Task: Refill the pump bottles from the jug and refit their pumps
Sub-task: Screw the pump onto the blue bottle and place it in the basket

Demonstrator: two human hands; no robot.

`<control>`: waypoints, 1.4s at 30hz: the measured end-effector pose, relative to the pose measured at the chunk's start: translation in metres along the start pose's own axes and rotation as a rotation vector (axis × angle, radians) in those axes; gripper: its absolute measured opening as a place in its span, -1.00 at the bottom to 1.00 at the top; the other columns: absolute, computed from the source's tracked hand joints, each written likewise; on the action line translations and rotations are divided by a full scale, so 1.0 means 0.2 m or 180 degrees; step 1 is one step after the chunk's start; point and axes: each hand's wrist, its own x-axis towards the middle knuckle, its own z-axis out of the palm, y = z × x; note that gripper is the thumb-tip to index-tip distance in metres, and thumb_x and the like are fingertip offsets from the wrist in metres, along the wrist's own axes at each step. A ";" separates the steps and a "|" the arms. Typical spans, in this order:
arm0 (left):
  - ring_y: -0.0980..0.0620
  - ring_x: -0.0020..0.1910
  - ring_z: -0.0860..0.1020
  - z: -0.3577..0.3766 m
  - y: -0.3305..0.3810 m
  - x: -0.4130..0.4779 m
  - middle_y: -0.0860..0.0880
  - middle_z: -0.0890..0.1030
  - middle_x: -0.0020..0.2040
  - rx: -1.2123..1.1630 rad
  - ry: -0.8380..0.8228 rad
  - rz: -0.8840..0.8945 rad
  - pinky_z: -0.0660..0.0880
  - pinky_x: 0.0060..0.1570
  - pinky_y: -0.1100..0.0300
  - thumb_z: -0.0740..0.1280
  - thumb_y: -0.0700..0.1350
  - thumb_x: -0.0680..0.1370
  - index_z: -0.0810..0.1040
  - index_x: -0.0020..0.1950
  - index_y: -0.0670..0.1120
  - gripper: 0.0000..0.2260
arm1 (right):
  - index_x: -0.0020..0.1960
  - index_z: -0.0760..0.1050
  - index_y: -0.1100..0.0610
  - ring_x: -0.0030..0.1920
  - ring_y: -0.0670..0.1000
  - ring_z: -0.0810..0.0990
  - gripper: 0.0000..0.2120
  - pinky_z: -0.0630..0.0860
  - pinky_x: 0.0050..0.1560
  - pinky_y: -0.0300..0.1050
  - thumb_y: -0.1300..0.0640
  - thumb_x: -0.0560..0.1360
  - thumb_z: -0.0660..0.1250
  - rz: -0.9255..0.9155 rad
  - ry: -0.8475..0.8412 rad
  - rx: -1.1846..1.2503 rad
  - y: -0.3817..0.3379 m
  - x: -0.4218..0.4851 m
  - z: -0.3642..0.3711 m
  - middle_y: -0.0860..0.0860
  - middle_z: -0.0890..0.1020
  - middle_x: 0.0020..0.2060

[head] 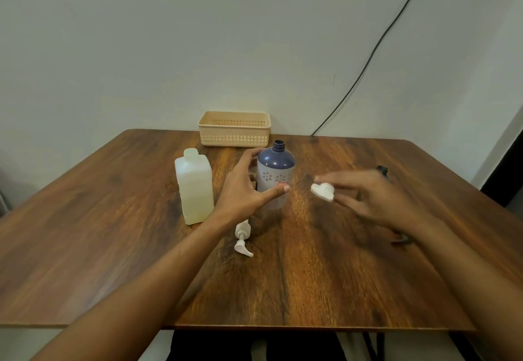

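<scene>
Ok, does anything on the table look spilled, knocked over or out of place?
Nothing looks spilled or damaged. The pump lies on its side on the table in front of the open bottle, and the jug stands uncapped, which suits a refill under way.

You get one view, from the camera on your head. It looks forward and down across the table (311,290) to the far wall (141,35), wide-angled, taking in the tabletop from near edge to far edge. It sits close: your forearms (158,270) enter from the near side and fill the lower corners. The bottle (276,173) stands about mid-frame, with the basket (234,130) just beyond it.
</scene>
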 end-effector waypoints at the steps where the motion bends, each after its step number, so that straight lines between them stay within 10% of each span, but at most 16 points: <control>1: 0.19 0.27 0.55 0.00 0.00 0.00 0.26 0.52 0.32 0.0002 0.0002 0.0003 0.57 0.07 0.36 0.61 0.23 0.35 0.37 0.49 0.12 -0.21 | 0.43 0.57 -0.03 0.27 -0.30 0.62 -0.54 0.63 0.30 -0.14 0.18 0.55 0.50 0.0088 0.0237 0.0072 -0.03 0.02 -0.05 -0.17 0.66 0.31; 8: 0.37 0.20 0.51 0.00 0.02 -0.01 0.41 0.46 0.24 0.0031 -0.0034 -0.0007 0.53 0.04 0.42 0.56 0.34 0.29 0.35 0.45 0.19 -0.20 | 0.41 0.59 0.21 0.21 0.08 0.76 -0.59 0.68 0.25 0.03 0.20 0.58 0.50 0.0200 0.1303 0.1668 -0.22 0.22 -0.38 0.08 0.76 0.20; 15: 0.37 0.19 0.52 0.00 0.04 -0.02 0.40 0.46 0.24 0.0030 -0.0055 -0.0006 0.54 0.07 0.38 0.58 0.30 0.32 0.34 0.44 0.21 -0.23 | 0.39 0.57 0.28 0.19 0.24 0.76 -0.60 0.69 0.21 0.10 0.16 0.61 0.51 -0.0078 0.1247 0.2323 -0.32 0.40 -0.44 0.19 0.75 0.17; 31: 0.40 0.20 0.50 0.00 0.03 -0.02 0.23 0.50 0.34 0.0120 -0.0042 0.0074 0.46 0.03 0.60 0.64 0.15 0.37 0.38 0.50 0.08 -0.22 | 0.34 0.62 0.21 0.12 0.13 0.79 -0.65 0.73 0.10 -0.04 0.16 0.58 0.51 0.0259 0.0657 0.2340 -0.28 0.47 -0.27 0.08 0.78 0.12; 42: 0.28 0.29 0.53 0.02 0.06 -0.02 0.18 0.53 0.39 0.0021 -0.0049 0.0147 0.51 0.13 0.43 0.64 0.14 0.38 0.37 0.50 0.07 -0.22 | 0.19 0.70 -0.18 0.20 -0.23 0.70 -0.75 0.61 0.08 -0.36 -0.07 0.52 0.55 0.0511 0.0296 0.1787 -0.19 0.47 -0.10 -0.24 0.76 0.13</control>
